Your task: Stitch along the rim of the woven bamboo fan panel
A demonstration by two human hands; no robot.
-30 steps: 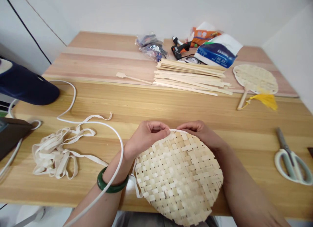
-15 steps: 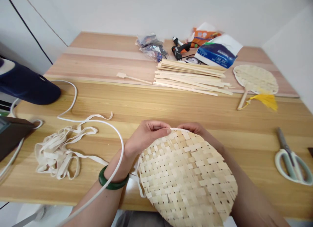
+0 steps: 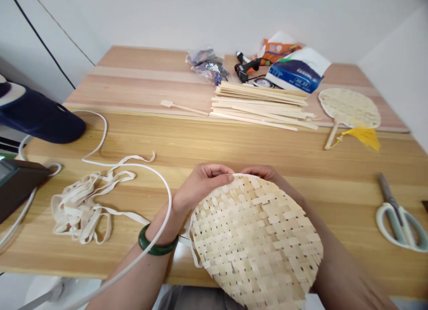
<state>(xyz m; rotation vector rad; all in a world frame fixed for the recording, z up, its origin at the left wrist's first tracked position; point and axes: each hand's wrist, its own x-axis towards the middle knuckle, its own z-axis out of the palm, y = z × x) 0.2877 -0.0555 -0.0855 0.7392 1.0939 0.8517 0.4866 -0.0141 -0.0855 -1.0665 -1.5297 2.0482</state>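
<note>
- While the person's bare left hand (image 3: 202, 185) holds the top rim of a round, pale woven bamboo mat (image 3: 256, 238), its thumb and curled fingers (image 3: 217, 169) are closed on the edge, gripping it.
- Right hand (image 3: 262, 171) sits just behind the same rim; its fingertips are hidden, so I cannot tell whether they grip.
- That mat is held in front of the person, its lower part reaching past the near edge of the light pine desk (image 3: 267, 154), with loose strip ends around its edge.
- A thin white strip (image 3: 242, 174) lies along the rim between the hands. A thick white flexible cord (image 3: 169, 198) curves past the left wrist and its green bangle (image 3: 157, 243); I cannot tell whether strip and cord are one piece.
- A firm pinch close to the rim seems best, keeping the white strip flush and the weave ends from splaying.
- Nearby lie a heap of cream flat tape (image 3: 80, 212), a stack of thin bamboo slats (image 3: 261, 106), a finished woven fan with a yellow tassel (image 3: 349, 108) and pale green-handled scissors (image 3: 399, 225).
</note>
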